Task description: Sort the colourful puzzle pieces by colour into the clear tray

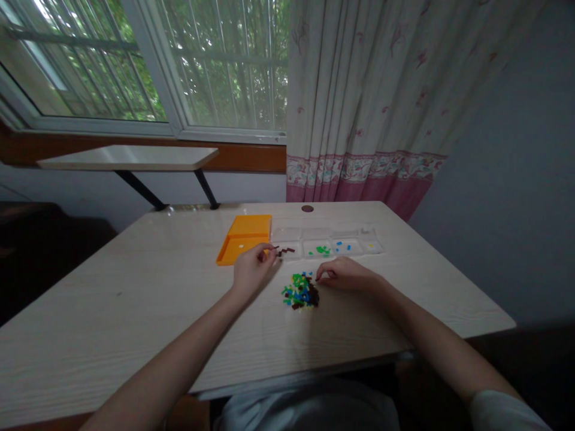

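Heap of small bricks (303, 293) on table (171, 269), near clear tray (314, 232); probably light, stiff, best pinched by opposite edges; narrow pinch in left hand (251, 270) at tray and right hand (347, 274) beside heap, cannot tell if loaded

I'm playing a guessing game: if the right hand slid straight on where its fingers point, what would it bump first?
The right hand would probably bump the pile of colourful pieces first. It is right by the pile's edge; whether they touch is hard to tell.
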Demonstrator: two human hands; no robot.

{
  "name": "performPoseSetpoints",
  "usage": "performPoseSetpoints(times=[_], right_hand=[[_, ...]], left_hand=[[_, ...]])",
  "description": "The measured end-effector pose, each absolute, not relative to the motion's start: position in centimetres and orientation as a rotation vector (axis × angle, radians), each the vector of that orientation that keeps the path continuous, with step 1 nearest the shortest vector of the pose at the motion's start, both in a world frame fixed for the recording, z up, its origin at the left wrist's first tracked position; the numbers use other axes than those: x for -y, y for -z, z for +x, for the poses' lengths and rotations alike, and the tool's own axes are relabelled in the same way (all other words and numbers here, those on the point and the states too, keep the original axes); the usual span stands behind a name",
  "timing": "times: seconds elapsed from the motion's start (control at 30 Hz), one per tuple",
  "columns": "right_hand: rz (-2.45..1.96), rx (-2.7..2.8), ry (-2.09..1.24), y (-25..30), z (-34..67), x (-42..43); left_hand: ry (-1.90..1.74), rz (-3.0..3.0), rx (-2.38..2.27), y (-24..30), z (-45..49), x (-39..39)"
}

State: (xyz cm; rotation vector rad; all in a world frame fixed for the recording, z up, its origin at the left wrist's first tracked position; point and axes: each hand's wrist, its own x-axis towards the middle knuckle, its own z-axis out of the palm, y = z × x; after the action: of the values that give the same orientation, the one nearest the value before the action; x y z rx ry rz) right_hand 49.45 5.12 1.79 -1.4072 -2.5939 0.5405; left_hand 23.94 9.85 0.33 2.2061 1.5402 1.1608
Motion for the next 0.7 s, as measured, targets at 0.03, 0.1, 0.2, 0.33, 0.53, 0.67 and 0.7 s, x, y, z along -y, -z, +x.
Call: performPoseSetpoints(times=[0.03,0.1,0.2,0.33,0.53,0.67,0.7], right_hand=[[-1.407,2.594,-0.535,-1.7,49.5,-5.2],[-1.410,2.596,-0.522,-1.4,49.7,-5.3],[-1.418,2.596,-0.529,-1.0,49.7,-5.5],[-1.433,2.573,-0.517,-0.8,49.6,-5.5],[-1.406,2.424,-0.642,-1.1,49.1,-5.3],[-1.333,2.249,-0.795,-0.6,48.5,-5.2],[-1.311,2.204,-0.825,-0.4,48.3,-5.2]], left_hand=[[-1.103,2.207,-1.616,-0.1,23.9,-10.2],[-0.994,2.222,-1.743,0.1,23.8,-10.8],[-0.887,2.250,-1.866,0.1,23.8,-11.2],[-0.869,2.296,-1.893,-0.1,23.7,-11.1],[-0.939,2.369,-1.501,0.3,24.1,-10.4],[-0.850,2.437,-1.122,0.4,25.2,-8.9],[-0.827,2.452,-1.061,0.3,25.5,-8.4]])
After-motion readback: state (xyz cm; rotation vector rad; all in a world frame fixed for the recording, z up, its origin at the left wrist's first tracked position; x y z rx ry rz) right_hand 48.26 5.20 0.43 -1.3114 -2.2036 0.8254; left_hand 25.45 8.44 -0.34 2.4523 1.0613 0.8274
